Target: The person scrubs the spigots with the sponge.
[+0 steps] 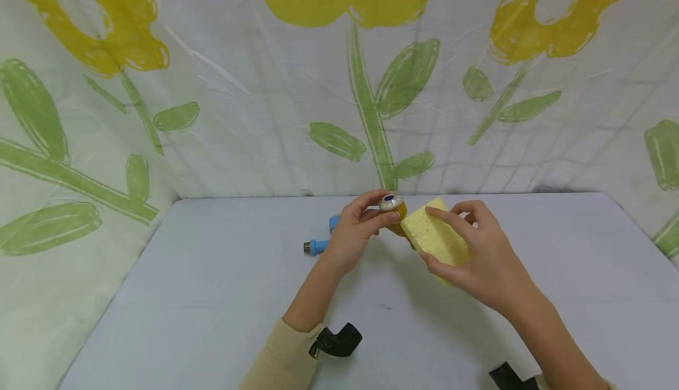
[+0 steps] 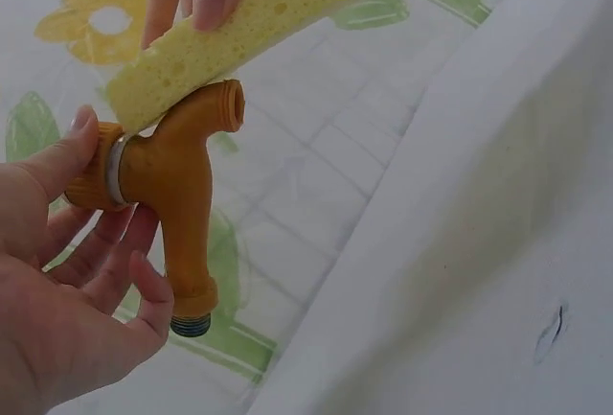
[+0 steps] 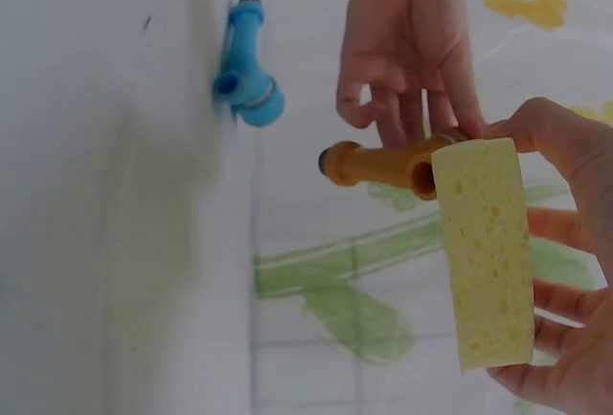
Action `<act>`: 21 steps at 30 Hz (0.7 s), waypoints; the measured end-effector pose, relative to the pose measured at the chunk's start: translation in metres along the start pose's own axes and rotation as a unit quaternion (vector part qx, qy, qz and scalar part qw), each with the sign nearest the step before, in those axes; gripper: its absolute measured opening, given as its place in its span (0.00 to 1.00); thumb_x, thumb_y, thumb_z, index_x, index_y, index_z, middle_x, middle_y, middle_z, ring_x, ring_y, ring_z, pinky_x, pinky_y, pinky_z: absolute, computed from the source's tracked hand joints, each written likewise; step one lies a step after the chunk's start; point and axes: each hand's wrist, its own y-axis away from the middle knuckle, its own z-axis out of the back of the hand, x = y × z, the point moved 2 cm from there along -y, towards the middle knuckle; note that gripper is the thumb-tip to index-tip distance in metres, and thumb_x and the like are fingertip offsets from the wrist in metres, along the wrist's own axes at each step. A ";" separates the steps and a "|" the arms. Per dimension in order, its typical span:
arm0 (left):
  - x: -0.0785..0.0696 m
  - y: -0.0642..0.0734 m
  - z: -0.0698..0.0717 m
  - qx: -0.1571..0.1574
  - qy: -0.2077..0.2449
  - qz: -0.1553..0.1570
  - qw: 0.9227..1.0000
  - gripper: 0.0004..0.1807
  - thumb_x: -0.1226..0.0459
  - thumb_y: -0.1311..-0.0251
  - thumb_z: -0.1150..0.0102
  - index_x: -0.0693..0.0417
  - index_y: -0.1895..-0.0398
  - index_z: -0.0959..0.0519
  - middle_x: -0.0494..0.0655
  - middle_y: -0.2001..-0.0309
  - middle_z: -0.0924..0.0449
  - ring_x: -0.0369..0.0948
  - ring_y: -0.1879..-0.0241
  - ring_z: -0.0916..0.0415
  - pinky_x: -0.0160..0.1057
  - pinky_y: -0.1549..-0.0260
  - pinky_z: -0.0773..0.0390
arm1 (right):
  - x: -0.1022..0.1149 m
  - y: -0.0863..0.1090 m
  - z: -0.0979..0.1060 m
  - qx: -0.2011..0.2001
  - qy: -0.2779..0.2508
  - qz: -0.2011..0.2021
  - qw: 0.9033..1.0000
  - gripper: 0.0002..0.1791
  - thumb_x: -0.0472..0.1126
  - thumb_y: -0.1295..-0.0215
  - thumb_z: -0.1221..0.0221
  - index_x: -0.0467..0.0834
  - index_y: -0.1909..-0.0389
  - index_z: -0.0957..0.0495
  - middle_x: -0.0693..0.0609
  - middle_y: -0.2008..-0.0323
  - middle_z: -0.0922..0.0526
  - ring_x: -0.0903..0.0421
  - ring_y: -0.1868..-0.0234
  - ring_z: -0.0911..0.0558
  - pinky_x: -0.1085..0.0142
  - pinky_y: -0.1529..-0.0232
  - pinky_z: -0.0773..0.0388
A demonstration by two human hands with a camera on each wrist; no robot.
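Observation:
My left hand [image 1: 352,228] pinches an orange plastic tap [image 2: 182,185] by its ribbed knob, thumb on one side and fingers on the other. The tap is up above the table, its dark threaded end pointing down and its spout mouth facing sideways in the left wrist view. A yellow sponge [image 1: 435,234], thick and full of pores, is held by its edges between the thumb and fingers of my right hand [image 1: 483,254]. In the left wrist view the sponge lies right along the tap's upper side, by the spout and knob collar.
A blue tap [image 3: 249,70] lies on the white table [image 1: 212,284] behind my left hand, partly hidden in the head view. Behind the table's far edge hangs a white sheet [image 1: 239,113] printed with yellow flowers and green leaves.

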 end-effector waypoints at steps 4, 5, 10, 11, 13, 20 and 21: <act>-0.002 0.001 -0.002 -0.016 -0.012 -0.005 1.000 0.22 0.70 0.27 0.37 0.63 0.32 0.23 0.54 0.44 0.15 0.33 0.54 0.18 0.31 0.56 0.22 | 0.004 0.001 0.001 0.002 0.008 0.016 1.000 0.38 0.39 0.59 0.18 0.49 0.40 0.15 0.44 0.50 0.25 0.48 0.55 0.25 0.59 0.68 0.18; -0.002 0.001 -0.002 -0.020 -0.011 -0.007 1.000 0.22 0.70 0.27 0.37 0.62 0.32 0.23 0.56 0.44 0.15 0.33 0.53 0.17 0.32 0.53 0.20 | 0.004 0.000 0.002 0.000 0.014 0.020 1.000 0.38 0.39 0.60 0.18 0.49 0.41 0.15 0.44 0.51 0.25 0.48 0.55 0.25 0.59 0.69 0.19; -0.004 -0.001 -0.003 -0.041 -0.009 -0.016 0.999 0.21 0.68 0.27 0.37 0.64 0.34 0.24 0.60 0.45 0.15 0.35 0.54 0.17 0.34 0.51 0.18 | 0.002 -0.002 0.008 -0.013 0.038 0.024 0.999 0.39 0.38 0.64 0.18 0.49 0.42 0.15 0.41 0.51 0.24 0.46 0.56 0.25 0.56 0.70 0.20; -0.004 -0.001 -0.003 -0.046 -0.010 -0.013 0.999 0.21 0.68 0.27 0.37 0.64 0.34 0.24 0.61 0.45 0.15 0.35 0.55 0.17 0.33 0.52 0.18 | 0.002 -0.002 0.009 -0.015 0.040 0.022 0.999 0.39 0.39 0.63 0.18 0.49 0.41 0.15 0.41 0.51 0.24 0.46 0.56 0.25 0.56 0.70 0.19; -0.004 -0.001 -0.003 -0.053 -0.009 -0.006 0.999 0.22 0.68 0.27 0.36 0.65 0.33 0.25 0.61 0.46 0.15 0.35 0.57 0.16 0.32 0.55 0.18 | 0.002 -0.002 0.009 -0.019 0.040 0.023 0.999 0.39 0.39 0.62 0.19 0.49 0.41 0.15 0.41 0.50 0.24 0.46 0.55 0.25 0.55 0.70 0.19; -0.002 0.000 -0.002 -0.063 0.012 -0.001 0.998 0.23 0.69 0.29 0.35 0.68 0.33 0.25 0.55 0.53 0.16 0.34 0.62 0.14 0.37 0.53 0.12 | 0.004 -0.002 0.008 -0.050 0.063 0.048 0.996 0.38 0.39 0.61 0.20 0.47 0.41 0.15 0.38 0.51 0.25 0.45 0.56 0.26 0.54 0.73 0.20; -0.002 -0.001 -0.003 -0.062 0.014 -0.001 0.998 0.23 0.70 0.30 0.35 0.68 0.34 0.24 0.54 0.54 0.17 0.34 0.63 0.14 0.38 0.52 0.11 | 0.004 -0.002 0.009 -0.052 0.069 0.049 0.995 0.38 0.39 0.62 0.19 0.46 0.41 0.15 0.38 0.51 0.25 0.45 0.56 0.26 0.55 0.74 0.21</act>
